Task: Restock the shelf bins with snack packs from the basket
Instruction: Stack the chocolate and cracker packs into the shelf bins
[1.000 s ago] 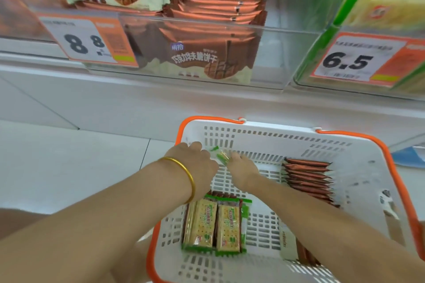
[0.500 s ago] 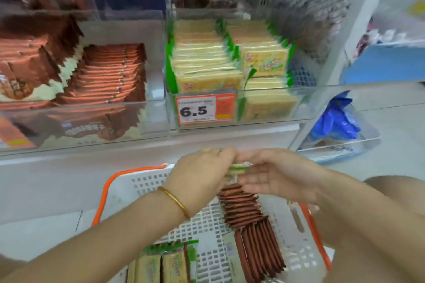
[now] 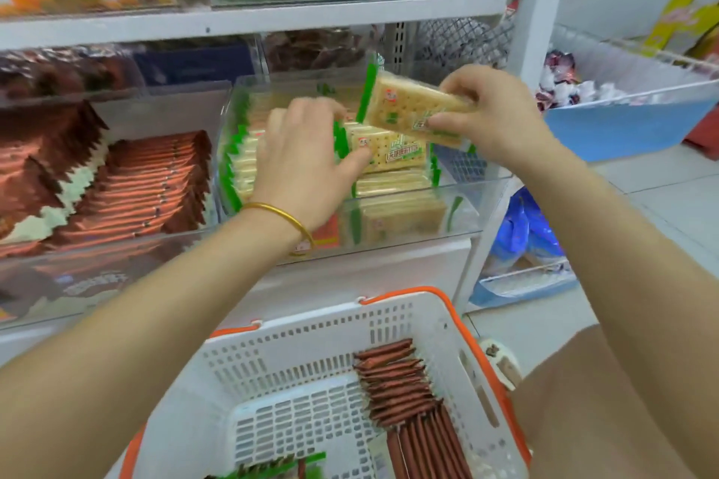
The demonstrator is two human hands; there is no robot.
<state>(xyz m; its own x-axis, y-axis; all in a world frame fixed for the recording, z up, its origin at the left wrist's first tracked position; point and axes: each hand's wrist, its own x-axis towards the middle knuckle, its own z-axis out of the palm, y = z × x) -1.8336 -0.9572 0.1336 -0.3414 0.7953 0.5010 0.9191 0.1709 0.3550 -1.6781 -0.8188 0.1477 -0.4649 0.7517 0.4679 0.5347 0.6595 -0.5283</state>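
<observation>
A green-edged cracker pack (image 3: 412, 110) was pinched tilted in the right hand (image 3: 488, 110) above the clear bin (image 3: 463, 202) at the shelf's right end, while stacked packs (image 3: 389, 151) were pressed leftward by the spread left hand (image 3: 307, 163).

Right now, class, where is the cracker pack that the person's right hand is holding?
In the head view, the cracker pack is right of centre, pinched by the right hand above the clear shelf bin of matching packs, beside the left hand.
</observation>
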